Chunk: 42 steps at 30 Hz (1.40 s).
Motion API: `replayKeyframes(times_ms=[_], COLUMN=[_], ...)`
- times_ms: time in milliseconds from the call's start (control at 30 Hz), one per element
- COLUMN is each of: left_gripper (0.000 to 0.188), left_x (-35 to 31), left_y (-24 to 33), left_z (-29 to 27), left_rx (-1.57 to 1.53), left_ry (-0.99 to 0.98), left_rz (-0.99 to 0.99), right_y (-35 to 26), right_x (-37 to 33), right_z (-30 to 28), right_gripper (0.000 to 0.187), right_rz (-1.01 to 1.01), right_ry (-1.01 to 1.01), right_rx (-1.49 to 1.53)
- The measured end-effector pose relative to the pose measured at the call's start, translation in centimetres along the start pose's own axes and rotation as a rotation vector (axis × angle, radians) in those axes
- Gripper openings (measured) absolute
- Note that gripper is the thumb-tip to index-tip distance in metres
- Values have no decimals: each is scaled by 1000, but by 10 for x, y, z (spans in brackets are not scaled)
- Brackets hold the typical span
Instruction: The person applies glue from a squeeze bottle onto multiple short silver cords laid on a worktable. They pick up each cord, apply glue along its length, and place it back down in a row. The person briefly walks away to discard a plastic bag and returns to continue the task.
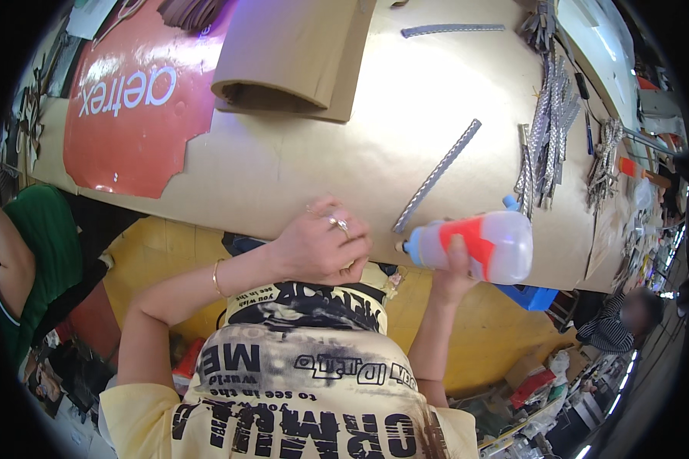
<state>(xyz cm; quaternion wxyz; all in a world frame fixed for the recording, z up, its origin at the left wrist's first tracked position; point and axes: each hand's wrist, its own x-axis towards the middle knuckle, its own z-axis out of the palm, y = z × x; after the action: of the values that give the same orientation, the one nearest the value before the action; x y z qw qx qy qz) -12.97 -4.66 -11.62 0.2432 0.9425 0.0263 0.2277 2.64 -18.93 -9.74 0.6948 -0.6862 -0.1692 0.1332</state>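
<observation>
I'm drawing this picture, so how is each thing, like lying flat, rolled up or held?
Left hand: curled shut
Right hand: closed around the bottle
Bottle: held, tipped sideways
Near grey strip: lying flat, loose
Far grey strip: lying flat, loose
Strip pile: heaped together
Brown sheet: curled over
Red sheet: lying flat

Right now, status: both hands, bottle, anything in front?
Right hand gripping bottle, nozzle pointing left. Left hand curled near table edge, contents unclear. Ahead: grey braided strip just beyond nozzle; rolled brown sheet farther back.
</observation>
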Motion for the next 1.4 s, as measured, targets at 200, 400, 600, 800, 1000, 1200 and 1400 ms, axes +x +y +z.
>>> replayKeyframes(times_ms=[200, 400, 600, 800, 1000, 1200, 1400], left_gripper=[62, 69, 72, 64, 57, 56, 34], left_x=[56, 126, 155, 212, 280, 306, 292], left_y=[13, 19, 3, -42, -107, -108, -51], left_z=[5, 43, 48, 48, 46, 36, 77], left_rx=[-55, 308, 241, 218, 275, 406, 374], left_ry=[66, -160, -210, -214, -161, -241, -264], left_rz=[-362, -451, -497, -504, -425, -374, 245], right_y=[-6, 12, 12, 2, -2, 1, -2], right_x=[30, 45, 53, 61, 62, 58, 66], right_z=[-37, -60, -59, -58, -69, -85, -90], right_gripper=[43, 44, 44, 45, 45, 46, 43], right_rz=[95, 104, 161, 77, 94, 88, -11], right_ry=[17, 149, 257, 236, 263, 348, 365], right_rx=[504, 693, 738, 711, 724, 725, 716])
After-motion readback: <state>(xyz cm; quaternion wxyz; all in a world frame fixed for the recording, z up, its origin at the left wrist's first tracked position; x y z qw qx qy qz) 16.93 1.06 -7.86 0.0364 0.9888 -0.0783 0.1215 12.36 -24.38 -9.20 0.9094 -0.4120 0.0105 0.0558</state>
